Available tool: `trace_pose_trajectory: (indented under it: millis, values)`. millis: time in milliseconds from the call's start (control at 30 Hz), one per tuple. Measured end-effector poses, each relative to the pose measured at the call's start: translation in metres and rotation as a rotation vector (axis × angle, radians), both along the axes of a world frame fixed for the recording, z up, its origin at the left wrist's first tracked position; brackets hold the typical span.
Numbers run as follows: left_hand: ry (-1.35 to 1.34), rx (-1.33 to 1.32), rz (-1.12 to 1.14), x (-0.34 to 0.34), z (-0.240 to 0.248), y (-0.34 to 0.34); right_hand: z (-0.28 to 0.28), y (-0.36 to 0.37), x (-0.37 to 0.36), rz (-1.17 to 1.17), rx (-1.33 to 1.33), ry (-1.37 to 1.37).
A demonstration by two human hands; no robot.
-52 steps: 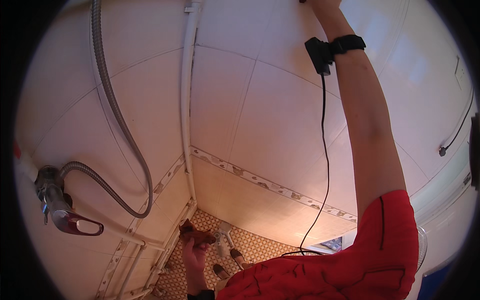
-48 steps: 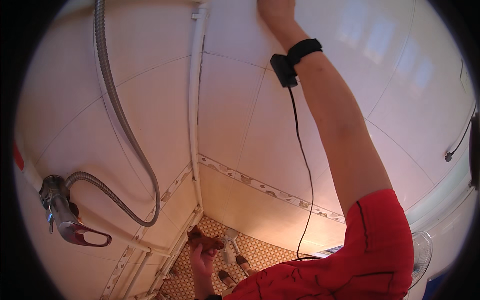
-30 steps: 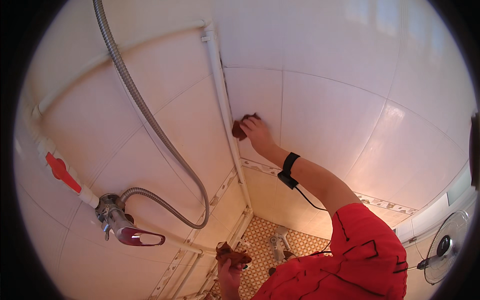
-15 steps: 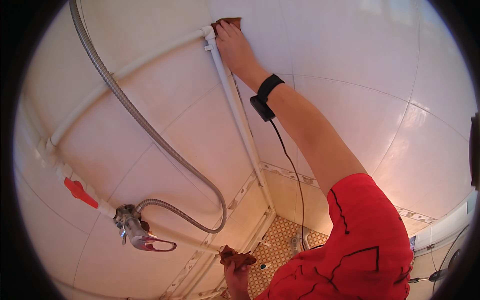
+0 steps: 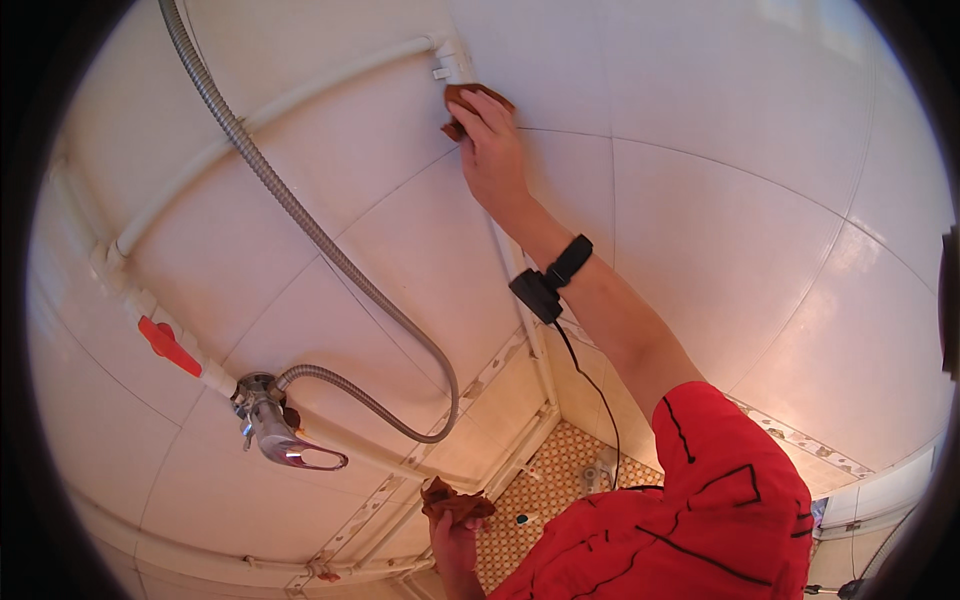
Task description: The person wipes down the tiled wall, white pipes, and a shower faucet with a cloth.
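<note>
High in the corner of the tiled walls, my right hand (image 5: 492, 145) is closed on a brown cloth (image 5: 480, 98). It presses the cloth round the white vertical pipe (image 5: 456, 68), just under the elbow joint. A black strap with a small cabled box (image 5: 540, 292) sits on my right wrist. Lower down, my left hand (image 5: 455, 545) grips a second crumpled brown cloth (image 5: 455, 503), held away from the wall. Part of the vertical pipe is hidden behind my right hand and forearm.
A chrome mixer tap (image 5: 275, 430) with a ribbed metal shower hose (image 5: 330, 250) is on the wall at left. Above it, a red valve handle (image 5: 168, 345) sits on white piping. Patterned floor tiles (image 5: 555, 465) lie far below. A black cable (image 5: 600, 390) hangs from my wrist.
My right hand has slid down the vertical pipe with its cloth, from the elbow joint to just below it. My left hand keeps hold of the other cloth. The view has shifted slightly.
</note>
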State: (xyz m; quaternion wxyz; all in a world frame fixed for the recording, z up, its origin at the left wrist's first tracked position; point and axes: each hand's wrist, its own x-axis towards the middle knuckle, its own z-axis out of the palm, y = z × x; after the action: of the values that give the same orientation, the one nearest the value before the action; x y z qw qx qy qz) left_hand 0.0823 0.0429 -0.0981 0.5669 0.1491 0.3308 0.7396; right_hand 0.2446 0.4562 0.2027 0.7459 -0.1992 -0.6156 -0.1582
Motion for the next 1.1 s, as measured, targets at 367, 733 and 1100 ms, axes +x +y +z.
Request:
trace_pose_trajectory:
  millis: [367, 733, 1100]
  values:
    - [0.093, 0.037, -0.081, 0.011, 0.021, 0.020, -0.201, -0.004, -0.030, 0.291, -0.361, -0.081]
    - [0.122, 0.038, -0.002, 0.018, 0.024, 0.032, 0.035, 0.006, -0.044, 0.208, -0.052, 0.080]
    - [0.002, 0.030, 0.007, 0.013, 0.008, 0.046, -0.072, -0.016, 0.019, 0.387, -0.196, -0.055]
